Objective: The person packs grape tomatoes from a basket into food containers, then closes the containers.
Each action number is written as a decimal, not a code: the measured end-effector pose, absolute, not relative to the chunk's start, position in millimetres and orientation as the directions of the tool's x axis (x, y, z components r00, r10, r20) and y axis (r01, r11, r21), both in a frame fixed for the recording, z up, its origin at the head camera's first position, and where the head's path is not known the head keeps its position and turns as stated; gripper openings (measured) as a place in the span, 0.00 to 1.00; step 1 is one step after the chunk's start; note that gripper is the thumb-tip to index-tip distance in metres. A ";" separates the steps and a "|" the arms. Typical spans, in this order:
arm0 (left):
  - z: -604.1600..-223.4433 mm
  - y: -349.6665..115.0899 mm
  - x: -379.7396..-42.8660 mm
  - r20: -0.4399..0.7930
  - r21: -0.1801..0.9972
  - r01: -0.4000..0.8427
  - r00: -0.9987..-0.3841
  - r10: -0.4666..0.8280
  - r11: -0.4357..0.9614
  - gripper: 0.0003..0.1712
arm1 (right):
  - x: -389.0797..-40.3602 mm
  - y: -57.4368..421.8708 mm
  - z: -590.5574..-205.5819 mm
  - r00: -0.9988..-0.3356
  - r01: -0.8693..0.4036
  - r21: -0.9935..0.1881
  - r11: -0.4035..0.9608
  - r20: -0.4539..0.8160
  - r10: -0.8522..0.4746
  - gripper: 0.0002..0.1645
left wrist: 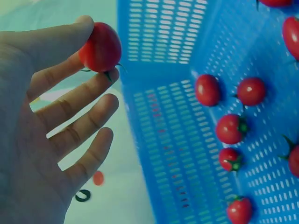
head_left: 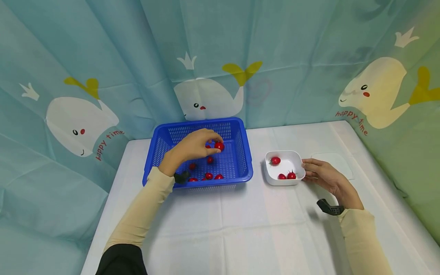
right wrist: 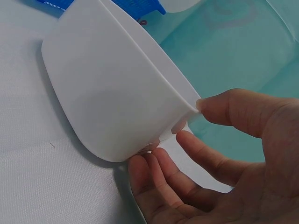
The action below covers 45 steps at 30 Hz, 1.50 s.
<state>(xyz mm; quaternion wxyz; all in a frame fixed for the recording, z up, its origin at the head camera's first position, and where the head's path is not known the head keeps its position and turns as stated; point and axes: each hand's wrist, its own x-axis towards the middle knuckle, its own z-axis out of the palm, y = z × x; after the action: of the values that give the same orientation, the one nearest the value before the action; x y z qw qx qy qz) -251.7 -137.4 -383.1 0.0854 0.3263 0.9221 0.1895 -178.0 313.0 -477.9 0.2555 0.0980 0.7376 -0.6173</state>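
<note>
Above the blue basket [head_left: 249, 160], my left hand [head_left: 196, 144] pinches a cherry tomato [left wrist: 101, 47] between thumb and fingertips. The left wrist view shows its other fingers spread apart, and the tomato's green stem end points down. Several more cherry tomatoes [left wrist: 231, 129] lie in the basket. A small white container [head_left: 285, 182] stands to the right with a few cherry tomatoes [head_left: 275, 160] in it. My right hand [head_left: 324, 175] holds this container by its right side, thumb at the rim and bent fingers against the outer wall.
A pale flat lid-like piece [head_left: 338, 162] lies on the white-covered table [head_left: 254, 229], behind my right hand. A whale-print curtain [head_left: 292, 76] hangs along the back and sides, close behind the basket. Each wrist wears a dark band [head_left: 330, 207].
</note>
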 end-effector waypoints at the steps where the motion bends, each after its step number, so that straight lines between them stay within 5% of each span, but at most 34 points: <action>1: -382.2 -136.1 -248.5 -0.021 0.407 0.572 -0.774 0.633 0.712 0.19 | -178.1 312.9 -477.7 -0.851 0.459 -0.861 0.219 -0.497 -0.171 0.44; 18: -386.3 -104.2 -219.9 0.153 0.466 0.620 -0.759 0.633 0.631 0.19 | -177.9 315.7 -480.7 -0.856 0.449 -0.870 0.204 -0.484 -0.180 0.43; 45: -401.2 -0.4 -205.5 0.182 0.440 0.671 -0.717 0.673 0.597 0.19 | -179.2 316.4 -482.5 -0.851 0.456 -0.864 0.215 -0.493 -0.179 0.43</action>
<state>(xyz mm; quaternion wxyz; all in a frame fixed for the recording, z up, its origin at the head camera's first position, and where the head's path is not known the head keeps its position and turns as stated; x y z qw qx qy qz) -205.5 -0.4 -401.2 0.0015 0.3761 0.8935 0.2453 -179.2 316.4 -482.5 0.2562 0.0938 0.7361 -0.6195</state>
